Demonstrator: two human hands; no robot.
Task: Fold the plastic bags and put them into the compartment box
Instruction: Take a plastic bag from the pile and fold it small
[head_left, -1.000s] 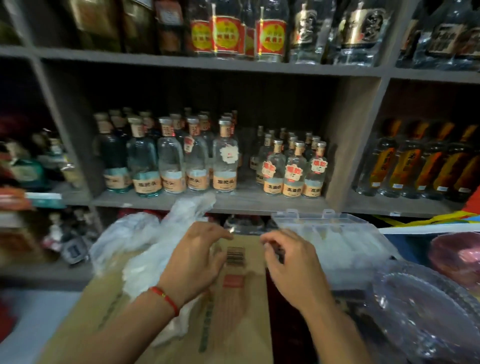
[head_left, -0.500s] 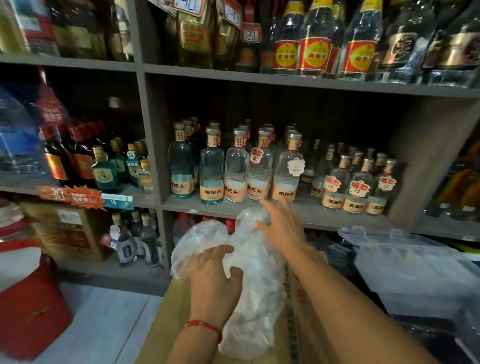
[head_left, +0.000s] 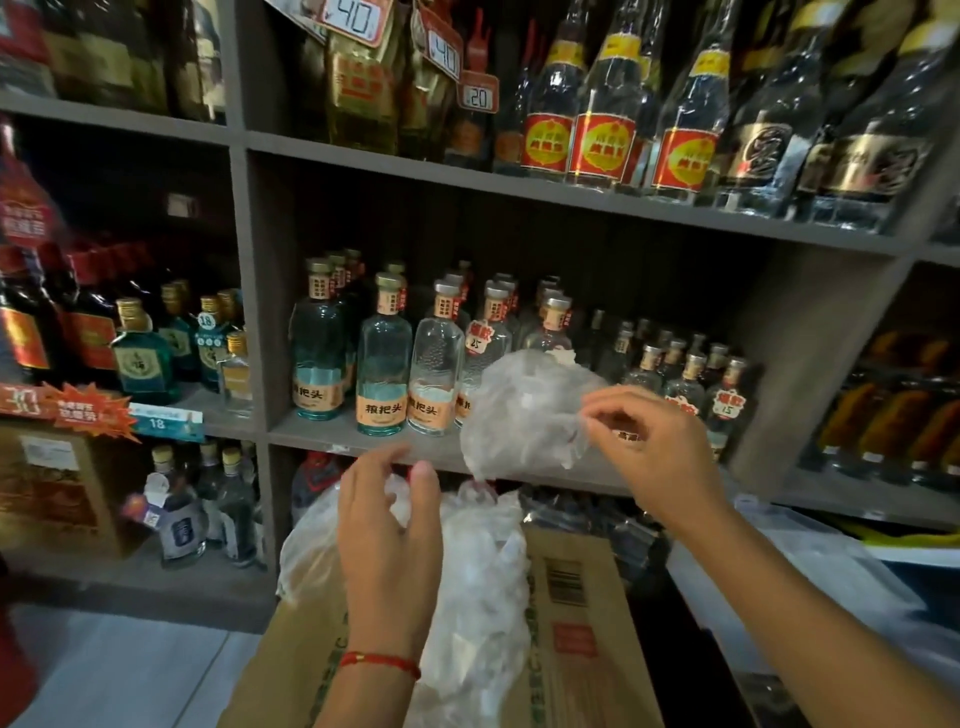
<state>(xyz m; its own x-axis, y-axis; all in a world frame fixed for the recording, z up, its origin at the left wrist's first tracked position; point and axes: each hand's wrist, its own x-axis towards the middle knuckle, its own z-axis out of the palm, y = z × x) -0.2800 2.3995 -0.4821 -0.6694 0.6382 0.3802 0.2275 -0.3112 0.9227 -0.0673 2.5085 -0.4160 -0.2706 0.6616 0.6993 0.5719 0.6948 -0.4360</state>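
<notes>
I see thin, crinkly, see-through plastic bags (head_left: 524, 410), a matt brown cardboard box (head_left: 576, 639), shiny glass bottles (head_left: 382, 364), and dull grey wood shelves (head_left: 519, 192).

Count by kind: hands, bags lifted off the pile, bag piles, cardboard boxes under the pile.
Hands: 2 (left hand, right hand)
lifted plastic bag, pinched by the right hand: 1
bag pile: 1
cardboard box under the pile: 1
Total: 5
</notes>
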